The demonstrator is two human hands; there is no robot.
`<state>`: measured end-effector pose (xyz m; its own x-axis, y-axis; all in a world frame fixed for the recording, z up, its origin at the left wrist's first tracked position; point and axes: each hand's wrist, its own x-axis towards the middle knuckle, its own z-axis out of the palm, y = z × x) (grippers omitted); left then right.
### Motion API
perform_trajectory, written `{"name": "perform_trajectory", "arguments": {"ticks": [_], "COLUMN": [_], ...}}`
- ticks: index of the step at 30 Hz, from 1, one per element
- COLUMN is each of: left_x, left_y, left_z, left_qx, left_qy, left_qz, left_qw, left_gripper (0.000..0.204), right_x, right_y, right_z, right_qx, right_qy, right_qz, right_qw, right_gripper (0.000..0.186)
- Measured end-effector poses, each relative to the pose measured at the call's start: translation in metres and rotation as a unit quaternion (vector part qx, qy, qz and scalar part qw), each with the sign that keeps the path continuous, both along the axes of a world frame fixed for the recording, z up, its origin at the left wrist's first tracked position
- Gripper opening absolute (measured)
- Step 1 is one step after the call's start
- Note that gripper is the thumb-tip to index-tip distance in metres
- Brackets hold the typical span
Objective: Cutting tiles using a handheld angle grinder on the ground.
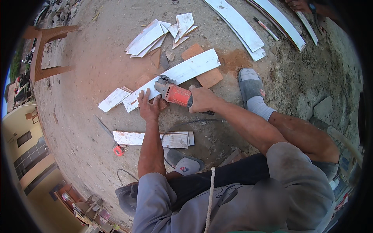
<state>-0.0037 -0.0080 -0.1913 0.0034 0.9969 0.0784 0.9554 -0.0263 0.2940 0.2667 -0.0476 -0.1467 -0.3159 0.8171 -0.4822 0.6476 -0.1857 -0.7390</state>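
My right hand (203,99) is closed round the rear body of a red angle grinder (178,94). The grinder's disc (166,79) lies at the long white tile strip (196,68), near its middle; I cannot tell how deep it sits. My left hand (149,106) rests with fingers apart on the lower left part of that strip, close to the grinder's head. An orange-brown brick (210,79) props up the strip's right part. Beside the strip's left end lies a short stack of white tile pieces (114,99).
Cut tile pieces (149,39) lie beyond the strip, longer strips (237,29) at the far right, near a marker (266,29). Another person's hand (298,5) shows there. Close to my feet are more strips (155,138), a tape measure (118,150) and a cable (186,123). A plastic chair (39,54) stands left.
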Motion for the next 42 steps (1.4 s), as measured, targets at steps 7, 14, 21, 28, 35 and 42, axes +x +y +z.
{"name": "perform_trajectory", "arguments": {"ticks": [7,14,21,28,35,42], "left_x": [-0.001,-0.003,-0.003,-0.003,-0.001,-0.001], "left_y": [0.002,0.003,0.0,0.0,0.0,-0.001], "left_z": [-0.002,-0.004,-0.004,-0.003,-0.002,-0.002], "left_qx": [-0.003,0.009,0.01,0.014,0.012,0.013], "left_qy": [-0.006,-0.004,-0.009,-0.014,-0.011,-0.009], "left_qz": [0.015,0.01,0.009,0.009,0.008,0.007], "left_qw": [1.0,1.0,1.0,1.0,1.0,1.0], "left_gripper": [0.062,0.062,0.062,0.061,0.06,0.061], "right_x": [0.005,0.012,0.015,0.019,0.025,0.023], "right_y": [-0.007,-0.013,-0.017,-0.024,-0.028,-0.031], "right_z": [0.006,0.008,0.01,0.007,0.01,0.007], "right_qx": [-0.011,-0.006,-0.011,-0.003,-0.011,0.01], "right_qy": [-0.003,-0.005,-0.009,0.013,0.016,0.006], "right_qz": [-0.001,0.001,0.002,-0.011,-0.01,-0.019], "right_qw": [1.0,1.0,1.0,1.0,1.0,1.0], "right_gripper": [0.065,0.065,0.066,0.064,0.067,0.061]}}
